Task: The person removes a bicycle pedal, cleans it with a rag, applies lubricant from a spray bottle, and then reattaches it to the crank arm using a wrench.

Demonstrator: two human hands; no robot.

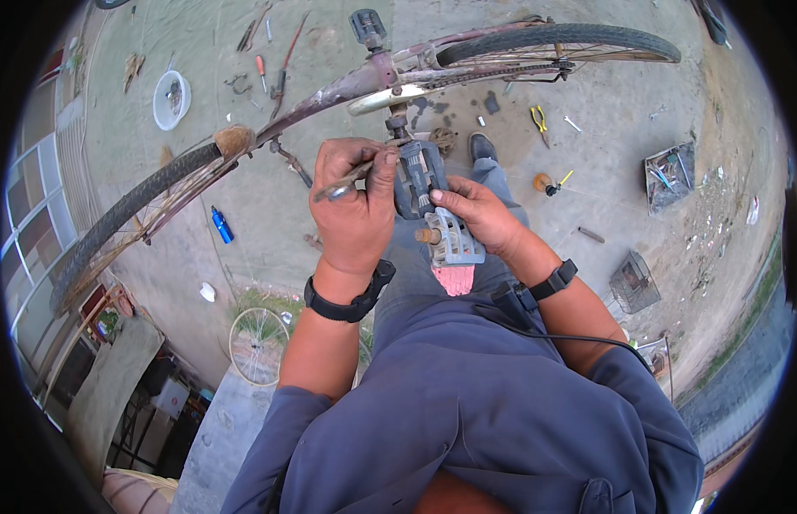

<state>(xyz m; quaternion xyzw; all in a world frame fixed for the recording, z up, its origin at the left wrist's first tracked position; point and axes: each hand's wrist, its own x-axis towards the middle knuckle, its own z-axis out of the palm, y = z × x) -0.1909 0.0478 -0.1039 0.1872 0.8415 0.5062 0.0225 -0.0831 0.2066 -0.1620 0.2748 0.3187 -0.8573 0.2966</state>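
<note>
A bicycle (351, 84) lies tipped across the ground in front of me. My left hand (354, 201) is closed around a wrench (343, 184). The tool's far end reaches the axle between the crank and a black pedal (418, 178). With its thumb on the lower edge of that pedal, my right hand (482, 212) grips it; its other fingers are partly hidden. Just below sits a loose grey pedal (456, 240) with a rusty axle, close to my right hand. Under it shows a pink ribbed piece (454, 279), partly covered.
Pliers with yellow handles (540, 124), a red-handled screwdriver (261, 73) and a blue bottle (222, 225) lie around. A white bowl (172, 100) stands at left, a tool tray (671, 178) and a wire basket (635, 283) at right. A bare wheel (259, 345) is lower left.
</note>
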